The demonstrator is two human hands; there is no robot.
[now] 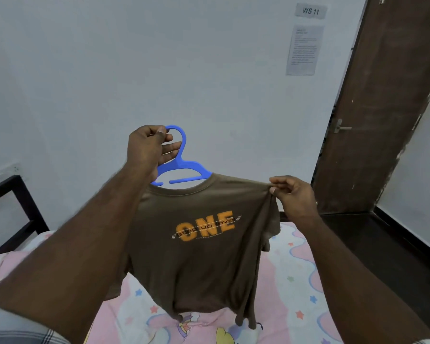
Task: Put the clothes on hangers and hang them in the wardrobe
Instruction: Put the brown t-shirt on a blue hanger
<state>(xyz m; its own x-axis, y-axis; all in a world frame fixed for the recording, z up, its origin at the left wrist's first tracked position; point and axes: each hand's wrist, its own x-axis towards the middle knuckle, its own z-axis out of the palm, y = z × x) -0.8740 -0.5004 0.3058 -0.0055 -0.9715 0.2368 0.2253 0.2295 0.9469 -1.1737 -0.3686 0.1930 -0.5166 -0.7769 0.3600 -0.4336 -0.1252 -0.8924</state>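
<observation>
A brown T-shirt [196,259] with an orange "ONE" print hangs in front of me on a blue plastic hanger [184,167]. The hanger's right arm is inside the neck; its left arm and hook show above the collar. My left hand [149,147] grips the hanger's hook at the top. My right hand [293,194] pinches the shirt's right shoulder seam and holds it out to the side. The shirt's hem drapes down to the bed.
Below lies a bed [291,289] with a pink and white star-print sheet and a black frame [15,194] at the left. A white wall [159,70] carries paper notices [304,49]. A brown door [372,115] stands at the right.
</observation>
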